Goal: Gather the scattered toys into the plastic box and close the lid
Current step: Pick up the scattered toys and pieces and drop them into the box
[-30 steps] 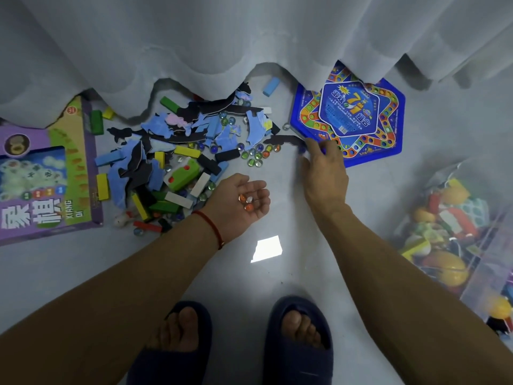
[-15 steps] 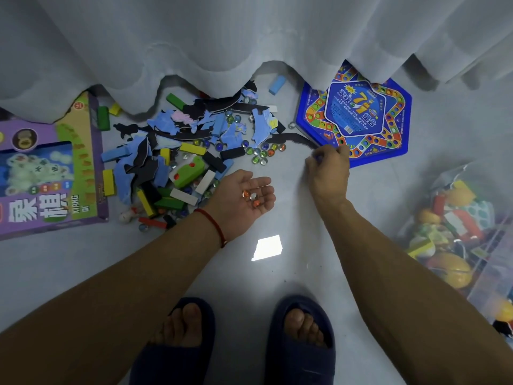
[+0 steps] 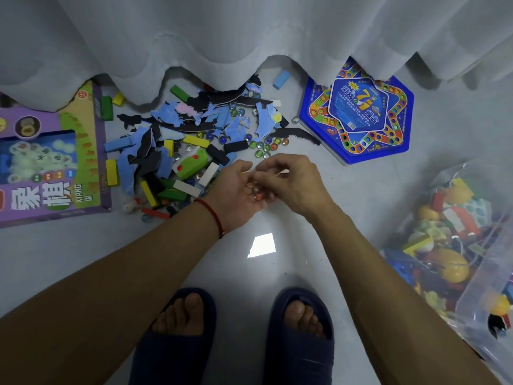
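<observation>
The left hand [image 3: 236,191] lay palm up, fingers loosely cupped, carrying marbles [image 3: 254,192]. The right hand [image 3: 295,184] met it from above, fingers curled; whether they pinched anything could not be told. Scattered toys [image 3: 180,140] lay just beyond, and the box [image 3: 469,298] stood at right.

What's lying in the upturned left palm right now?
A few glass marbles, one orange, lie in the left hand. The right hand covers part of the palm, hiding any others.

Dim, bluish indoor light, with one bright glare patch [image 3: 262,245] on the floor [image 3: 361,218]. Wide-angle bending warps the edges; the plastic box [image 3: 477,290] looks soft.
</observation>
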`<state>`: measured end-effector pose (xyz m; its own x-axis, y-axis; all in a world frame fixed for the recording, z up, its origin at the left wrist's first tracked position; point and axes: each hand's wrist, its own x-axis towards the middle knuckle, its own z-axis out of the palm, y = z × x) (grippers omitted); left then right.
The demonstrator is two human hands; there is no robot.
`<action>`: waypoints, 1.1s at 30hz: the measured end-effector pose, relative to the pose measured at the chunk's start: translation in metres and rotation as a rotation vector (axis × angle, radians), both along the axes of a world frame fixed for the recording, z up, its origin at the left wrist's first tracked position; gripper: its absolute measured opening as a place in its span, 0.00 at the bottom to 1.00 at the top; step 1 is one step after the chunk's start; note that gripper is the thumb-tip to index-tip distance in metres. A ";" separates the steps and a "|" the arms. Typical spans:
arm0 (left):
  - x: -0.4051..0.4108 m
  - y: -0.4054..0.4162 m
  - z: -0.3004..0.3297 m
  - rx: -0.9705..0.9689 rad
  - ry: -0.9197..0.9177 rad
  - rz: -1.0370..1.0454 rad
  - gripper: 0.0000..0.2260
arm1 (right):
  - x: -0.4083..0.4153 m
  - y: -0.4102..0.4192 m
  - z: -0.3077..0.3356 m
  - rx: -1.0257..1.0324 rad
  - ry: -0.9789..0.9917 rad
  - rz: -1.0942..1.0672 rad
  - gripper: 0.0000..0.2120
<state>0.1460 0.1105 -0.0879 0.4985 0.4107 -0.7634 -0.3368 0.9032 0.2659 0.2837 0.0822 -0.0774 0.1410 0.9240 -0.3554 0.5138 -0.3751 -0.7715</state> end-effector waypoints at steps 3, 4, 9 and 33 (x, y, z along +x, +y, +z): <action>-0.004 0.003 0.000 -0.006 0.011 0.019 0.17 | 0.007 0.021 0.010 0.062 -0.046 0.042 0.08; -0.005 0.004 -0.001 -0.019 0.047 0.029 0.17 | 0.017 0.033 0.007 0.111 -0.129 -0.030 0.08; -0.017 0.009 -0.006 -0.007 0.114 0.005 0.17 | 0.062 0.073 -0.029 0.037 -0.679 0.096 0.14; -0.022 0.014 0.004 0.031 0.135 0.024 0.17 | 0.030 0.117 -0.027 0.067 -0.435 -0.049 0.20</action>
<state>0.1240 0.1240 -0.0839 0.3820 0.4454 -0.8098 -0.3175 0.8861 0.3376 0.3139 0.1995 -0.1040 0.3081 0.9316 -0.1927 0.7791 -0.3633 -0.5109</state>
